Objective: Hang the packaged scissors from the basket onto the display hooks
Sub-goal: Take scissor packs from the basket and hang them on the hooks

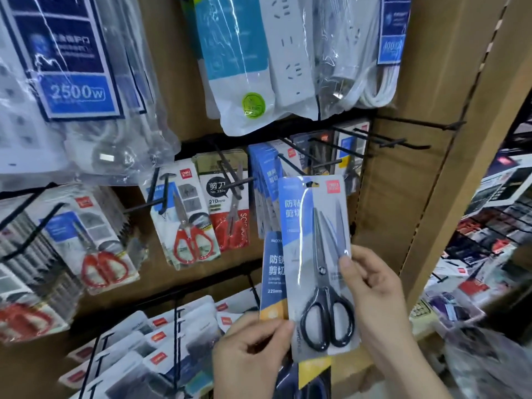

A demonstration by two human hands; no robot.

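Observation:
A pack of black-handled scissors [318,263] on a grey and blue card stands upright in front of the display. Its hang hole at the top sits just below a black display hook [298,168]. My right hand [374,286] pinches the pack's right edge. My left hand [253,349] grips the lower left, together with a second blue and orange scissors pack [273,277] behind the first. More blue scissors packs [263,180] hang on the hook behind. The basket is out of view.
Red-handled scissors packs [190,223] hang on hooks to the left. Bagged power strips [259,59] hang above. Bare black hooks [383,139] jut out at the upper right beside a cardboard panel [431,182]. White packs [144,349] fill the lower row.

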